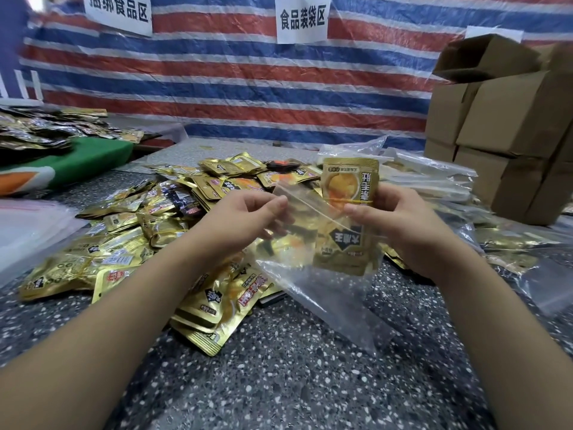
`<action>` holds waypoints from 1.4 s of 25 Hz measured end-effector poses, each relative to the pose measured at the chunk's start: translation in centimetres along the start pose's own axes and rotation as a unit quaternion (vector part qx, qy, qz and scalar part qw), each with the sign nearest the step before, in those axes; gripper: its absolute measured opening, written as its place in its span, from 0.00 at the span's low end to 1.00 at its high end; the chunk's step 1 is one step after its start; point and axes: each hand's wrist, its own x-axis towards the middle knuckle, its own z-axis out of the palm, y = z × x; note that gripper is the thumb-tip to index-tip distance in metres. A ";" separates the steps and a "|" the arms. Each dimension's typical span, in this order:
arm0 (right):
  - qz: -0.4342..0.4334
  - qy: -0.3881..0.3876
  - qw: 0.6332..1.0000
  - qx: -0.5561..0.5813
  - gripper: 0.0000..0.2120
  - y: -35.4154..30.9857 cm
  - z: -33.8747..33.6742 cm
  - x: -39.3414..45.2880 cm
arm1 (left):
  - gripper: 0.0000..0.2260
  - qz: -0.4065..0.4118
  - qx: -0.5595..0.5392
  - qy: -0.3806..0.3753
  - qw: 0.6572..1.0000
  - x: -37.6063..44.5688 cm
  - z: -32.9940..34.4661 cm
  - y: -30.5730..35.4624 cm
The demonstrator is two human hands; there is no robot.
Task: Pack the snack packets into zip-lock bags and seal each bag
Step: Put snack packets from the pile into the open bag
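Fingers first: those of the left hand (248, 218) are curled, thumb and forefinger pinching one lip of a clear zip-lock bag (313, 243), while the right hand (400, 225) pinches the other lip and holds a banded bundle of gold snack packets (348, 212) upright in the bag's mouth. The bundle's lower half sits inside the plastic; its top half stands above the opening, so this bag is only part filled and not sealed.

Taking that bag as the landmark: beneath it, nearer me, lies speckled dark tabletop (294, 383). Just left of it and behind it sprawls a heap of loose gold packets (161, 228), a good many, none of them bagged. That, I'd judge, is the bulk of the work left. Right of the bag and a little beyond lies a pile of clear plastic bags (434, 178); I cannot tell whether any hold packets or are zipped. Further right behind the bag rise stacked cardboard boxes (508, 131). Far left of it, a second spread of packets (46, 128) rests on a green cloth (93, 156). Behind everything hangs a red, white and blue striped tarpaulin (232, 76) with paper signs (302, 20).
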 end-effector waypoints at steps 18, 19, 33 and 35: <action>-0.069 -0.078 0.966 -0.237 0.05 -1.0 1.4 -0.9 | 0.14 0.086 -0.008 0.052 0.995 -1.6 1.6 1.8; -0.081 -0.061 0.967 -0.234 0.06 -1.0 1.5 -0.9 | 0.14 0.086 -0.008 0.055 0.995 -1.6 1.6 1.9; -0.125 -0.031 0.984 0.120 0.23 -1.6 0.6 -0.8 | 0.13 0.106 -0.195 0.121 0.967 -2.0 1.2 3.3; -0.120 -0.040 0.970 0.206 0.32 -1.6 0.5 -0.7 | 0.12 0.095 -0.272 0.135 0.948 -2.0 0.9 3.9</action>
